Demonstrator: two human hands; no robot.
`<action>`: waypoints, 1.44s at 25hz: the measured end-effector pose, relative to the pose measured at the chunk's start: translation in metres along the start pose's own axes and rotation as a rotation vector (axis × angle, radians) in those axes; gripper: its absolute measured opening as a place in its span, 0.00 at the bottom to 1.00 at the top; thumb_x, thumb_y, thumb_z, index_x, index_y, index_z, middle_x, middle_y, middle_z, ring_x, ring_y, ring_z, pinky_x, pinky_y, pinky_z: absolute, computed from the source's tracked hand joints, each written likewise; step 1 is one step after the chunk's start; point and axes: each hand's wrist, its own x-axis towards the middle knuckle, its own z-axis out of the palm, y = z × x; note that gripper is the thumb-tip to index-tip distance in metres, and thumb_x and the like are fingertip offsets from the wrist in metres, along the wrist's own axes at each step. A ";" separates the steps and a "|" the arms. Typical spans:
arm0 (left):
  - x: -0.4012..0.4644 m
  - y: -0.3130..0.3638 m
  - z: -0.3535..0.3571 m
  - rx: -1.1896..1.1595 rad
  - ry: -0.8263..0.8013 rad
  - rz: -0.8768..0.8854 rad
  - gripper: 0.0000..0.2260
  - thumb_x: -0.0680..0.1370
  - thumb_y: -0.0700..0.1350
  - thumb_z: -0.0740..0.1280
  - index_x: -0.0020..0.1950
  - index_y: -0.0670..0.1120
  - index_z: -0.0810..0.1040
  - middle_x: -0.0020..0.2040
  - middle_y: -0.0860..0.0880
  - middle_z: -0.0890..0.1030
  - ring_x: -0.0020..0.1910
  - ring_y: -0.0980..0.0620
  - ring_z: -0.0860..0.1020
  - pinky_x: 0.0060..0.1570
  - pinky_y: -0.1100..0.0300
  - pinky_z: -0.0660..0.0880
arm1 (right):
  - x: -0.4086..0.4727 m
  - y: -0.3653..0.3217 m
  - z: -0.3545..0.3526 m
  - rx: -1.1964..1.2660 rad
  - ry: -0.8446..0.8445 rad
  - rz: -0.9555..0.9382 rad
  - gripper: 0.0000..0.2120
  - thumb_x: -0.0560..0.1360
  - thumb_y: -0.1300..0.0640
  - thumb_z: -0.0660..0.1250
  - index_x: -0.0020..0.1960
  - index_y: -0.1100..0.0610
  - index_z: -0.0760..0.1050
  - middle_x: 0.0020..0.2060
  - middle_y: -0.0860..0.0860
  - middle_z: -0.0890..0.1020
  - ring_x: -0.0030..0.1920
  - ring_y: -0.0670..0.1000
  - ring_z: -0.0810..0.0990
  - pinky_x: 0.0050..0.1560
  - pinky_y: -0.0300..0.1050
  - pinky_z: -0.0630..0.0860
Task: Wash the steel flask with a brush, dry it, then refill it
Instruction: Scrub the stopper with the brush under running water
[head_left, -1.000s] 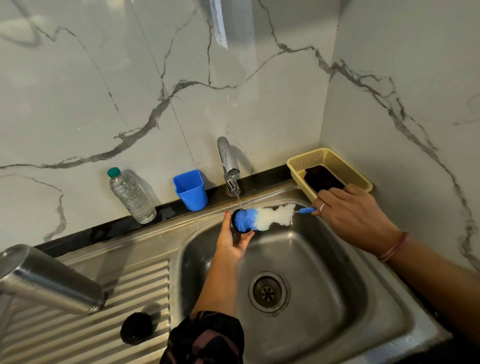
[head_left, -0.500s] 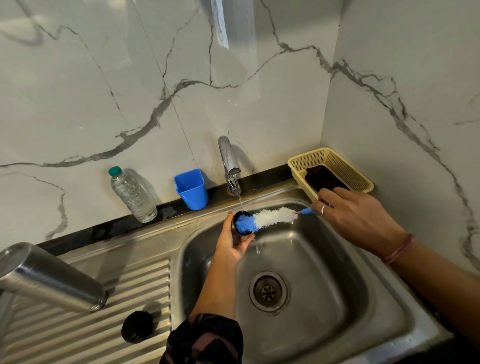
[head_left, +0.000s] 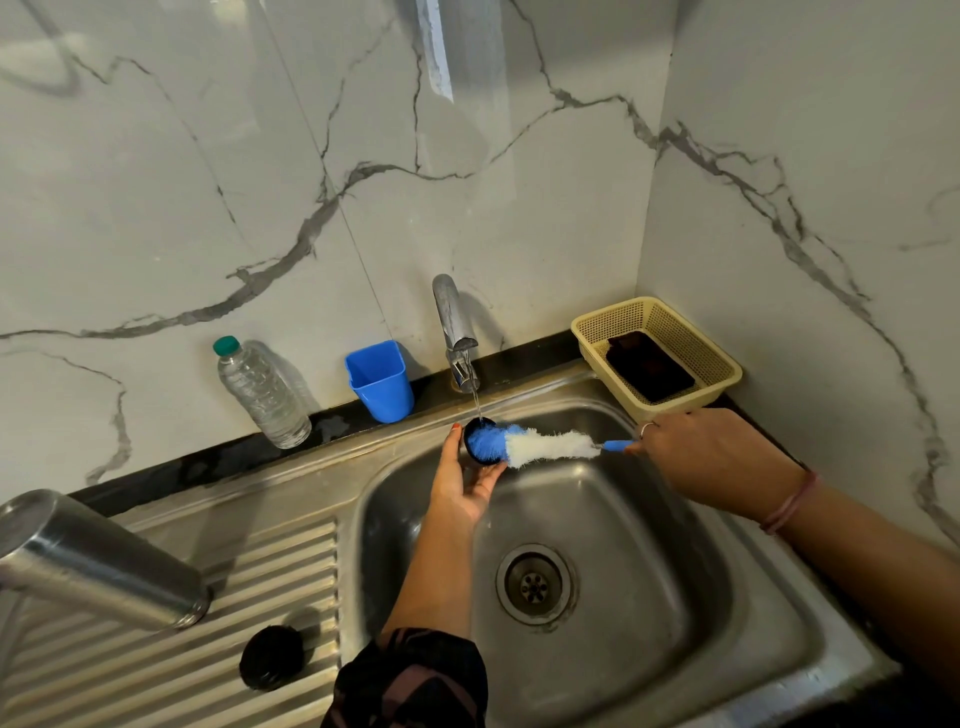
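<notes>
The steel flask (head_left: 98, 564) stands on the ribbed drainboard at the far left, away from both hands. My left hand (head_left: 465, 480) holds a small round black cap (head_left: 474, 448) under the tap's thin stream of water. The blue tip of a blue and white bottle brush (head_left: 540, 444) is pushed into the cap. My right hand (head_left: 711, 457) grips the brush by its blue handle at the sink's back right. A second black lid (head_left: 271, 657) lies on the drainboard in front of the flask.
The tap (head_left: 454, 332) runs over the steel sink (head_left: 675, 597), whose drain (head_left: 535, 584) is in the middle. On the back ledge stand a clear plastic bottle (head_left: 262, 397) and a blue cup (head_left: 382, 382). A yellow basket (head_left: 657, 353) holding a dark object sits in the corner.
My right hand has drawn the brush slightly to the right, so more white bristle shows outside the cap. My left hand keeps the cap under the water.
</notes>
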 end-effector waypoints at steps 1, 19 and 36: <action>-0.001 -0.001 0.000 -0.004 -0.006 0.002 0.18 0.76 0.44 0.72 0.63 0.40 0.73 0.54 0.36 0.77 0.62 0.36 0.76 0.59 0.42 0.76 | 0.002 0.001 0.001 0.053 -0.060 0.023 0.15 0.83 0.50 0.51 0.60 0.55 0.72 0.41 0.48 0.75 0.37 0.47 0.74 0.38 0.39 0.72; 0.006 -0.013 -0.010 0.022 0.004 -0.047 0.27 0.74 0.48 0.74 0.67 0.37 0.71 0.59 0.35 0.78 0.60 0.37 0.78 0.57 0.43 0.77 | 0.011 0.015 0.005 0.069 0.473 0.163 0.08 0.66 0.59 0.76 0.44 0.53 0.83 0.34 0.48 0.82 0.36 0.52 0.78 0.39 0.44 0.67; 0.018 -0.009 -0.019 -0.004 0.020 -0.026 0.22 0.73 0.47 0.75 0.63 0.39 0.74 0.58 0.36 0.79 0.58 0.37 0.79 0.58 0.42 0.77 | 0.007 0.008 0.012 0.031 0.051 0.004 0.16 0.83 0.47 0.51 0.62 0.52 0.72 0.45 0.47 0.78 0.36 0.46 0.73 0.33 0.36 0.65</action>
